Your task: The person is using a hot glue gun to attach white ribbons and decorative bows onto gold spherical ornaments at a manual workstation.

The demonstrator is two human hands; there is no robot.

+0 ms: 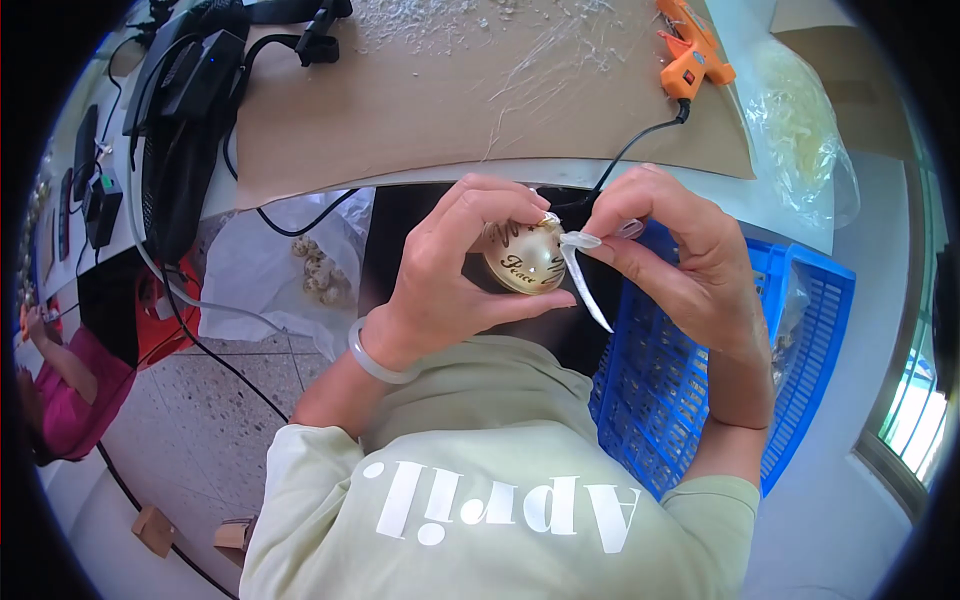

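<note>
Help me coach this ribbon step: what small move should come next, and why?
Probably draw the white ribbon snug at the cap of the gold ball ornament. The right hand pinches the ribbon right beside the cap, its tail hangs loose below, and the left hand cradles the ornament steady.

Left hand [450, 270] hides ornament [525, 260] left side (cap unclear).

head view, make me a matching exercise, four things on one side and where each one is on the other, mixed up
Things:
1 ornament ball
2 ribbon
3 glue gun
4 blue crate

Places:
a on the brown cardboard, far right
b in the left hand
c under the person's right arm
d pinched by the right hand

Pairs: 1-b, 2-d, 3-a, 4-c
</note>
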